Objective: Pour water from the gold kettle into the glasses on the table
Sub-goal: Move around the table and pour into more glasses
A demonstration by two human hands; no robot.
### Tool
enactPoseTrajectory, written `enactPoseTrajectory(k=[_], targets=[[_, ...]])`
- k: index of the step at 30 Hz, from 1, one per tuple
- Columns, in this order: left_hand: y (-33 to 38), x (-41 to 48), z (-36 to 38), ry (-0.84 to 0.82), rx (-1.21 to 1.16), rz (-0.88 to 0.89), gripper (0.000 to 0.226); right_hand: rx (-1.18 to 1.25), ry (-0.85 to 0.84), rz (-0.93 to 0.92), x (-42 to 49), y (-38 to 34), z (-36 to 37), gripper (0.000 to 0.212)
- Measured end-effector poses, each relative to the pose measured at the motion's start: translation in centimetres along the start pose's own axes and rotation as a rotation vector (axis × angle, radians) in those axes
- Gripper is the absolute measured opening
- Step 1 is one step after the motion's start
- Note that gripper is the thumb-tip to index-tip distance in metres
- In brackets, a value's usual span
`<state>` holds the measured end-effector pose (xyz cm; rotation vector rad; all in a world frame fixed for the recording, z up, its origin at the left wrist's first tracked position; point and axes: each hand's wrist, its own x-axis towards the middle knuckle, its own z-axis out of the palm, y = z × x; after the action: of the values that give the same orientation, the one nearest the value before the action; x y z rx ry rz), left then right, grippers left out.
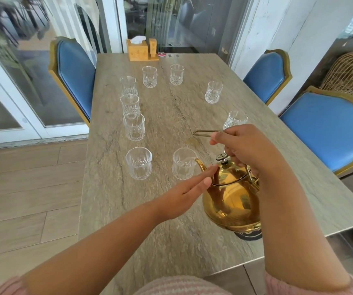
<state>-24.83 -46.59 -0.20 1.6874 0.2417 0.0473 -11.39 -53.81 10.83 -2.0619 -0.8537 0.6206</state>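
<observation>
Stone surface (171, 116) near right: right hand (248, 145) grips gold kettle (233, 196) handle, left hand (190, 188) flat, steadying; misaimed spout could overshoot nearest glass (184, 163).

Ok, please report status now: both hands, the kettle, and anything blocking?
Right hand shut on kettle handle. Left hand open, fingers against gold kettle. Spout over nearest glass, no stream visible. Nothing blocking.
</observation>
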Motion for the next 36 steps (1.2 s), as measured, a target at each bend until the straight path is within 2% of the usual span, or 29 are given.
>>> enactPoseTrajectory(k=[7,22,27,36], targets=[[0.29,-0.06,0.01,-0.003,-0.032,-0.008,0.044,-0.035,-0.013,-0.01,0.2,-0.26,0.09,0.031],[-0.16,-0.03,-0.3,-0.001,-0.054,-0.008,0.051,-0.097,-0.039,-0.007,0.56,-0.68,0.27,0.027],[-0.3,0.04,-0.26,-0.002,-0.061,-0.002,0.045,-0.119,-0.033,-0.013,0.56,-0.82,0.32,0.028],[-0.22,-0.11,-0.38,-0.009,-0.032,-0.023,0.056,-0.138,-0.04,-0.014,0.66,-0.89,0.42,0.031]])
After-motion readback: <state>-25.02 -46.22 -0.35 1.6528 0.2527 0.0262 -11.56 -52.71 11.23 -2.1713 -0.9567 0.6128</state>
